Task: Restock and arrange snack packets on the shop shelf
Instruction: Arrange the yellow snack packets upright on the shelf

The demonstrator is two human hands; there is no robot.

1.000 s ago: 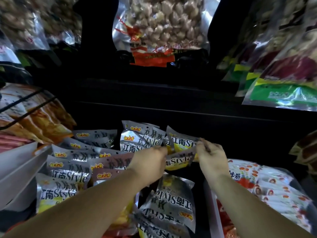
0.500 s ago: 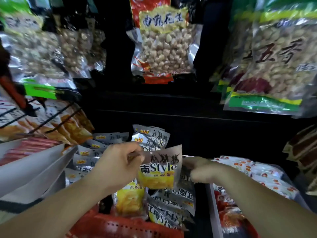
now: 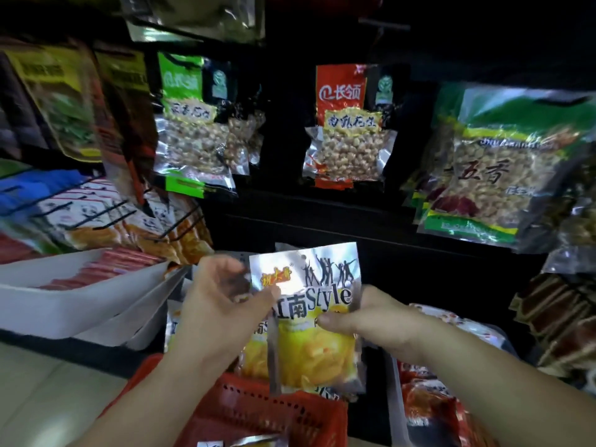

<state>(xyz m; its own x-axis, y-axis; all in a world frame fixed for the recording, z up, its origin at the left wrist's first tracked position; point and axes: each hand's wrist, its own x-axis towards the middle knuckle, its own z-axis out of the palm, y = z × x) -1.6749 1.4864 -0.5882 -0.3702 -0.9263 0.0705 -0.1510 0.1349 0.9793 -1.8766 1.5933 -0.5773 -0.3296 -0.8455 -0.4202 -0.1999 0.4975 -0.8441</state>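
Item 1: red basket [image 3: 258,411], nearest me, at the bottom edge. Item 2: silver snack packet [image 3: 314,321], upright above the basket; I see my left hand [image 3: 222,314] pinching its left edge, my right hand [image 3: 371,321] gripping its right edge. Item 3: peanut bags [image 3: 348,146] hanging beyond, on the dark shelf [image 3: 387,221].

This was a small shop, seen at a dark snack shelf [image 3: 371,221] crowded with goods for sale. Sealed bags of peanuts [image 3: 346,133] with printed brand labels hung in rows above, several copies of each kind side by side, while flat snack packets [image 3: 106,227] were racked behind wire dividers. A red plastic basket [image 3: 258,414] sat below the shelf.
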